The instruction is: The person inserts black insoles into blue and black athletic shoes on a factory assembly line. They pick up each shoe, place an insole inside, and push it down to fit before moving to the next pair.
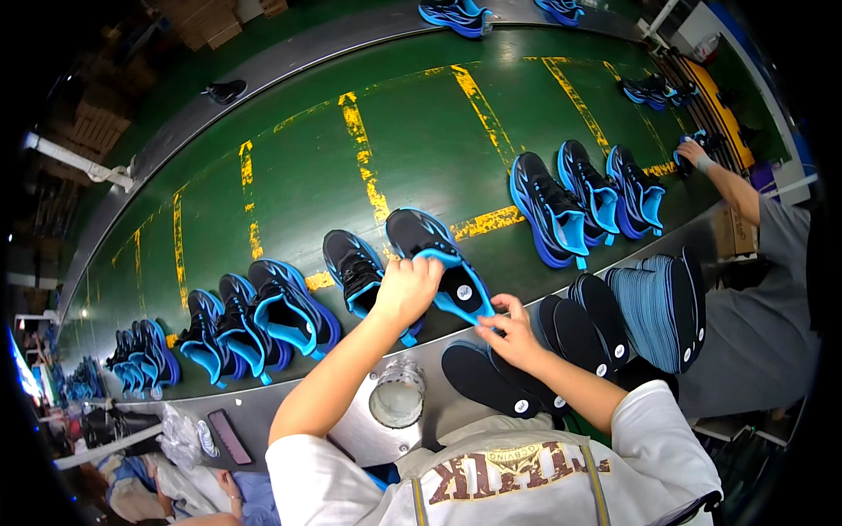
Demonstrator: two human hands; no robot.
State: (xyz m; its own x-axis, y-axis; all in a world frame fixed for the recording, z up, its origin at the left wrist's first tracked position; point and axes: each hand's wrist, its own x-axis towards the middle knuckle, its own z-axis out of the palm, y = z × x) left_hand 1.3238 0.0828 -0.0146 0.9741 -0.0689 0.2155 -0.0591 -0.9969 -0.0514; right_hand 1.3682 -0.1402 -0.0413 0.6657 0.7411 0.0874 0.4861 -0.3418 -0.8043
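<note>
A black and blue sneaker (419,230) stands on the green conveyor belt in front of me, its opening toward me. My left hand (410,287) is closed on the blue-lined collar at the sneaker's left side. At the heel, my right hand (513,335) pinches the blue rim between thumb and fingers. Inside the shoe lies a black insole (452,285) with a round white sticker. Its mate, another sneaker (351,263), stands just to the left, partly behind my left forearm. Several loose black insoles (482,375) lie on the metal ledge beside and below my right forearm.
More sneakers stand on the belt, left (285,302) and right (545,206). A thick stack of insoles (653,307) sits on the right ledge. Near my left elbow are a clear round container (399,399) and a phone (230,437). A co-worker's hand (691,151) touches a shoe at far right.
</note>
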